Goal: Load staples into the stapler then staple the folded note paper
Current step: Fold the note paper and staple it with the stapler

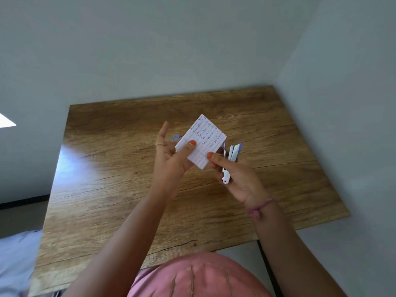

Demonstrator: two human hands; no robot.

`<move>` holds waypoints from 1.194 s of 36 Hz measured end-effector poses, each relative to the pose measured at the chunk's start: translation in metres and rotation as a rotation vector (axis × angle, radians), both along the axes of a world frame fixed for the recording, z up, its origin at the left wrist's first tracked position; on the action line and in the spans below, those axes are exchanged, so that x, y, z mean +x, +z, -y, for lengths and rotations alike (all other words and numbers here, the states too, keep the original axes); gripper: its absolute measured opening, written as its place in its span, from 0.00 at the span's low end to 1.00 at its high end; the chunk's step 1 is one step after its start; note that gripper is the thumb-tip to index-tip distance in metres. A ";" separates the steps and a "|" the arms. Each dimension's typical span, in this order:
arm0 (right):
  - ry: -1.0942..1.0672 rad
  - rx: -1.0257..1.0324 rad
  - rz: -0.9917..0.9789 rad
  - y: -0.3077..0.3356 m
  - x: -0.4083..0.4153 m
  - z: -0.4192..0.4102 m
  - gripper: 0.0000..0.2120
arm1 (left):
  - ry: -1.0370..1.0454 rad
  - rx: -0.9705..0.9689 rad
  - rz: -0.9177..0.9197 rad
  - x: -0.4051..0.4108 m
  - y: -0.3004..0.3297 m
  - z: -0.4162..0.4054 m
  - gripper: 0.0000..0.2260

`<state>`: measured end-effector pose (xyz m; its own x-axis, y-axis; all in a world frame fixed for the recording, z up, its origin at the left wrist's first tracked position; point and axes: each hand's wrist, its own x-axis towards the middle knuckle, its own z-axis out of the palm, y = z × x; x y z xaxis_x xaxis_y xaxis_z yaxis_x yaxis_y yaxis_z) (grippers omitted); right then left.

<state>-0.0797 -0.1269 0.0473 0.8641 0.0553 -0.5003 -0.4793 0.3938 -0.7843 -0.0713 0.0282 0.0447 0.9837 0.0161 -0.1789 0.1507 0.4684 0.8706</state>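
A folded lined note paper (202,139) with handwriting is held up above the wooden table (111,168), tilted like a diamond. My left hand (171,159) pinches its lower left edge with the thumb on top. My right hand (237,176) presses its thumb on the paper's lower right edge and also holds a small white stapler (231,159), whose jaws stand apart beside the paper's right side. A small blue staple box (176,137) peeks out on the table behind my left hand, mostly hidden.
The table sits in a corner, with grey walls behind it and to the right. A pink garment (199,277) fills the bottom of the view. The table's front edge runs near my body.
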 end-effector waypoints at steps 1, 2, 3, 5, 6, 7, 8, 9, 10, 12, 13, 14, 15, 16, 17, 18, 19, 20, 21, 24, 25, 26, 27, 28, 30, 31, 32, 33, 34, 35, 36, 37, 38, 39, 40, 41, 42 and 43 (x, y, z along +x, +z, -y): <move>-0.024 0.008 0.002 0.000 0.000 -0.001 0.20 | 0.033 -0.030 0.009 -0.003 0.001 0.002 0.29; -0.045 0.013 0.007 -0.001 0.000 -0.003 0.17 | 0.066 -0.054 0.020 -0.005 0.003 0.004 0.26; -0.063 0.015 0.014 -0.001 0.000 -0.004 0.13 | 0.091 -0.070 0.036 -0.009 0.003 0.008 0.23; -0.100 0.027 0.035 -0.002 0.000 -0.006 0.09 | 0.109 -0.054 0.076 -0.016 0.001 0.014 0.19; -0.119 0.042 0.051 -0.003 0.000 -0.007 0.09 | 0.105 -0.037 0.094 -0.020 -0.001 0.017 0.18; -0.135 0.059 0.068 -0.003 0.001 -0.008 0.09 | 0.094 -0.021 0.110 -0.023 -0.003 0.020 0.16; -0.143 0.073 0.086 -0.003 0.001 -0.010 0.08 | 0.076 0.002 0.123 -0.026 -0.005 0.023 0.14; -0.142 0.080 0.102 -0.004 0.001 -0.010 0.08 | 0.060 0.028 0.131 -0.028 -0.006 0.026 0.11; -0.138 0.077 0.116 -0.004 0.002 -0.011 0.08 | 0.048 0.045 0.132 -0.029 -0.007 0.028 0.10; -0.132 0.058 0.132 -0.005 0.002 -0.012 0.09 | 0.041 0.022 0.090 -0.027 -0.005 0.031 0.10; -0.122 0.041 0.139 -0.005 0.002 -0.012 0.10 | 0.042 0.000 0.057 -0.025 -0.005 0.030 0.11; -0.101 0.010 0.151 -0.006 0.002 -0.011 0.11 | 0.045 -0.001 0.029 -0.022 -0.005 0.029 0.12; -0.072 -0.028 0.166 -0.007 0.003 -0.010 0.11 | 0.047 0.023 0.010 -0.019 -0.005 0.026 0.13; -0.042 -0.061 0.176 -0.007 0.003 -0.009 0.10 | 0.046 0.051 -0.003 -0.016 -0.006 0.024 0.14; -0.017 -0.079 0.178 -0.008 0.003 -0.008 0.10 | 0.047 0.070 -0.013 -0.014 -0.006 0.022 0.14; 0.008 -0.084 0.177 -0.008 0.003 -0.007 0.12 | 0.049 0.078 -0.021 -0.012 -0.007 0.020 0.14; 0.034 -0.085 0.180 -0.009 0.003 -0.005 0.17 | 0.049 0.080 -0.023 -0.010 -0.007 0.018 0.14; 0.061 -0.084 0.181 -0.008 0.003 -0.003 0.23 | 0.048 0.082 -0.022 -0.009 -0.007 0.017 0.14; 0.094 -0.082 0.185 -0.007 0.003 -0.001 0.26 | 0.048 0.090 -0.020 -0.008 -0.007 0.016 0.14; 0.205 -0.056 0.162 -0.007 0.003 0.007 0.27 | 0.059 0.103 -0.021 -0.005 -0.007 0.013 0.14; 0.227 -0.056 0.141 -0.007 0.002 0.008 0.26 | 0.057 0.109 -0.023 -0.004 -0.007 0.012 0.14; 0.242 -0.065 0.123 -0.008 0.001 0.010 0.25 | 0.051 0.119 -0.021 -0.004 -0.007 0.011 0.14; 0.250 -0.077 0.109 -0.008 0.001 0.011 0.23 | 0.041 0.131 -0.015 -0.003 -0.006 0.011 0.14; 0.252 -0.084 0.100 -0.009 0.000 0.011 0.22 | 0.028 0.143 -0.007 -0.002 -0.006 0.011 0.15; 0.248 -0.072 0.094 -0.008 0.000 0.010 0.21 | -0.009 0.189 0.010 -0.001 -0.004 0.010 0.14; 0.241 -0.048 0.093 -0.008 0.000 0.009 0.22 | -0.030 0.219 0.014 0.000 -0.004 0.010 0.14; 0.234 -0.020 0.092 -0.007 0.001 0.009 0.22 | -0.054 0.249 0.013 0.000 -0.004 0.009 0.14; 0.228 0.001 0.088 -0.007 0.001 0.008 0.22 | -0.077 0.277 0.011 0.001 -0.005 0.008 0.14; 0.224 0.011 0.082 -0.006 0.002 0.008 0.21 | -0.096 0.303 0.011 0.002 -0.005 0.006 0.14; 0.222 0.013 0.074 -0.006 0.003 0.008 0.21 | -0.113 0.323 0.011 0.003 -0.005 0.005 0.14; 0.217 0.015 0.066 -0.007 0.004 0.009 0.21 | -0.129 0.339 0.010 0.004 -0.005 0.004 0.14; 0.210 0.023 0.059 -0.007 0.005 0.009 0.21 | -0.144 0.354 0.012 0.006 -0.005 0.003 0.14; 0.201 0.039 0.053 -0.007 0.005 0.009 0.21 | -0.160 0.366 0.017 0.007 -0.005 0.001 0.15; 0.191 0.064 0.048 -0.008 0.005 0.010 0.21 | -0.177 0.375 0.022 0.008 -0.004 0.000 0.15; 0.180 0.094 0.045 -0.008 0.006 0.010 0.20 | -0.197 0.382 0.025 0.009 -0.004 -0.001 0.15; 0.168 0.125 0.044 -0.008 0.006 0.009 0.19 | -0.216 0.388 0.027 0.009 -0.004 -0.002 0.15; 0.157 0.150 0.046 -0.009 0.007 0.009 0.18 | -0.233 0.389 0.028 0.010 -0.004 -0.003 0.15; 0.148 0.168 0.049 -0.009 0.007 0.008 0.17 | -0.248 0.382 0.028 0.010 -0.003 -0.003 0.16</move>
